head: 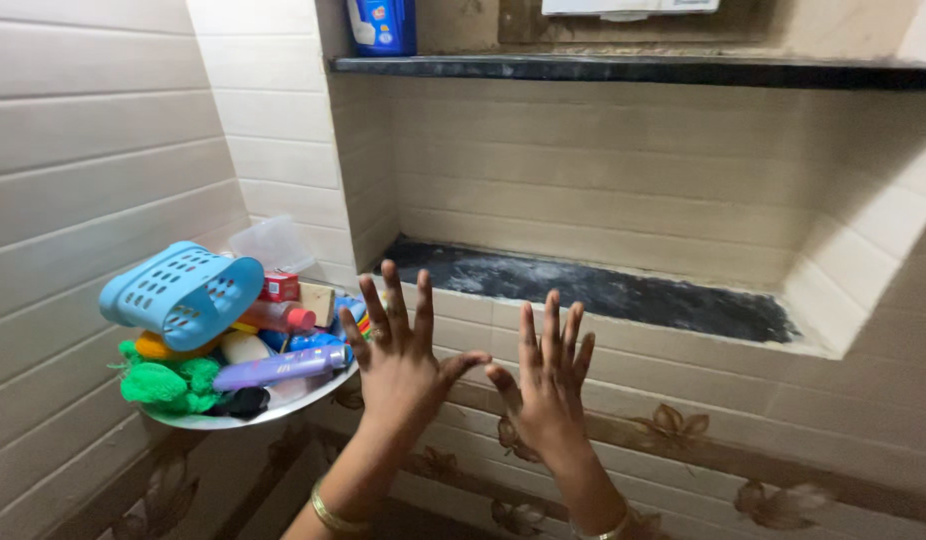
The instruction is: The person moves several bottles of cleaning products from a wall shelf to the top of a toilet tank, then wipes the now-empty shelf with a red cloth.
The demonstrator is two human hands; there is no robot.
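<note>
Tiled alcove ledge [603, 290] is sitting dusty at centre; I'm holding my left hand [403, 365] and right hand [548, 385] up, fingers spread, gripping nothing, while the crowded tray [233, 418] is waiting at left, untouched.

Two bare hands are raised with fingers spread: one left hand [398, 365] and one right hand [548, 390]. Each wrist carries one thin gold bangle [335, 517], two in all. One round metal basin [268, 412] holds the heap of bathroom things: one pale blue perforated plastic basket [183, 290], one green mesh scrubber [168, 385], one lilac plastic tube [283, 367], one small red box [280, 287] and one pink-capped bottle [280, 316]. Two dark stone shelves [593, 290] show, with one blue packet [381, 25] on the upper.
</note>
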